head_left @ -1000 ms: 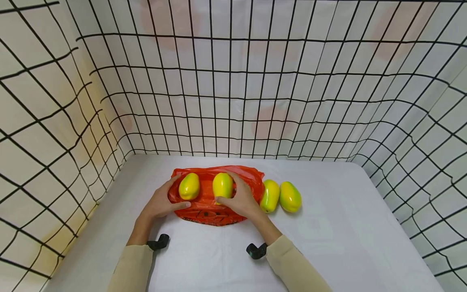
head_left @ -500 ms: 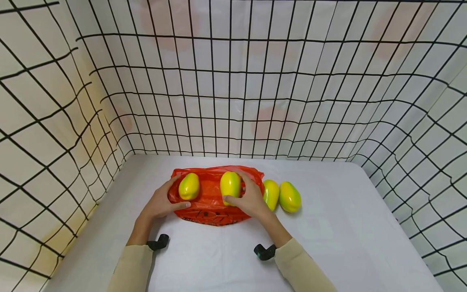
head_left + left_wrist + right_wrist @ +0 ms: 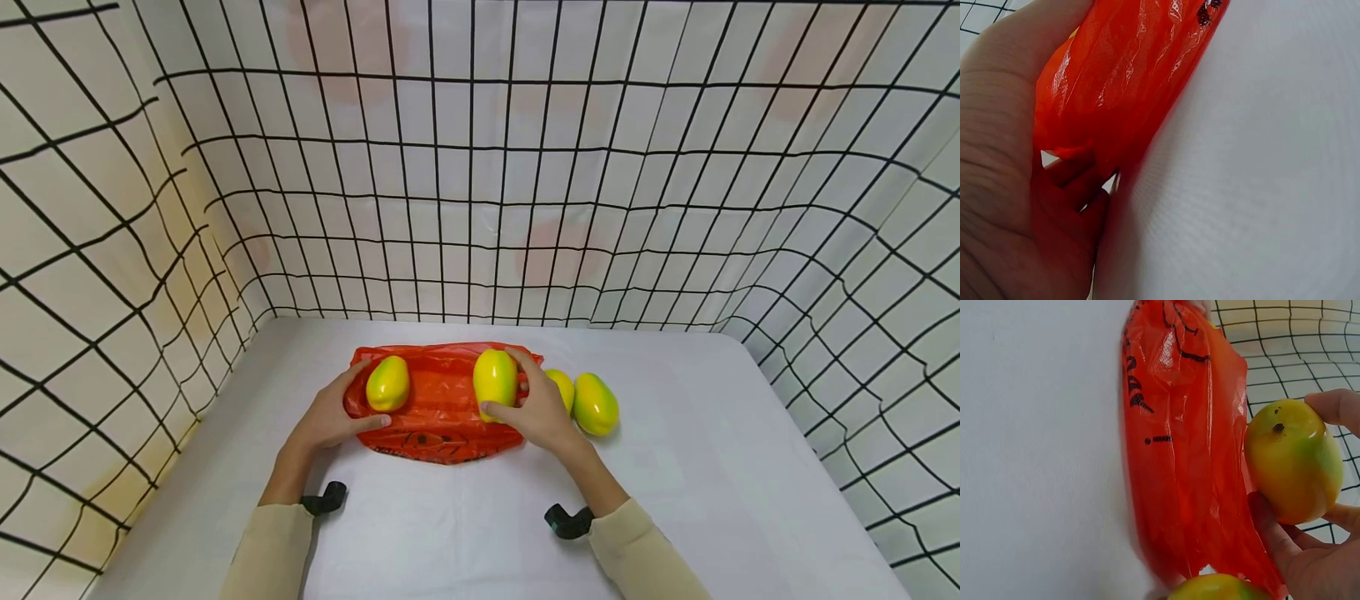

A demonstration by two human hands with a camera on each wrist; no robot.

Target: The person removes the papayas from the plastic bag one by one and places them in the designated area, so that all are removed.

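- head view: right hand [image 3: 542, 410] grasps held mango [image 3: 495, 379], thumb on near side, fingers round far side; grip looks secure.
- key relation: held mango at 10 o'clock from right hand, long axis roughly 12-to-6, over the 3 o'clock end of red bag [image 3: 442, 392]. right hand far nearer to it than left. touching bag film or not, cannot tell.
- left hand [image 3: 330, 412] cupped round bag's 9 o'clock end, thumb along near rim, film between thumb and fingers; how tight, cannot tell.
- red bag lies on white table [image 3: 450, 542], long axis 9-to-3, dark print [image 3: 423, 440] on 6 o'clock side.
- in bag: one seen, bagged mango [image 3: 387, 384], 9 o'clock from held mango, near left hand. anything deeper is hidden.
- outside bag: inner loose mango [image 3: 564, 388], partly behind right hand, and outer loose mango [image 3: 596, 404] just beside it, both 3-to-4 o'clock from held mango.
- black mesh [image 3: 472, 148] at 12 o'clock, past table.
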